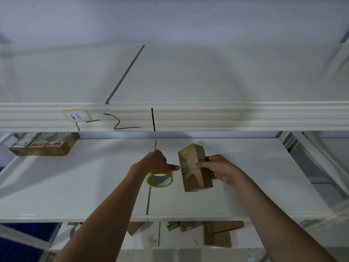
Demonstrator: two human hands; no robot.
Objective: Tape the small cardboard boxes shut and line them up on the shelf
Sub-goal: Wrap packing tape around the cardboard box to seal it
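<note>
Head view: three small brown cardboard boxes with printed labels already sit side by side at the far left of the white metal shelf, so part of the line-up looks done. Several flat brown cardboard boxes lie on the lower shelf, probably still to do. Right hand holds a small brown cardboard box with clear tape across it tilted above the shelf, grip clamped on it, thumb on the taped face, fingers behind. Left hand grips the yellow-rimmed roll of clear tape from above, thumb stretched toward the box edge, touching or just beside it. Taping of this box seems underway or nearly finished; it is not yet set in the row.
</note>
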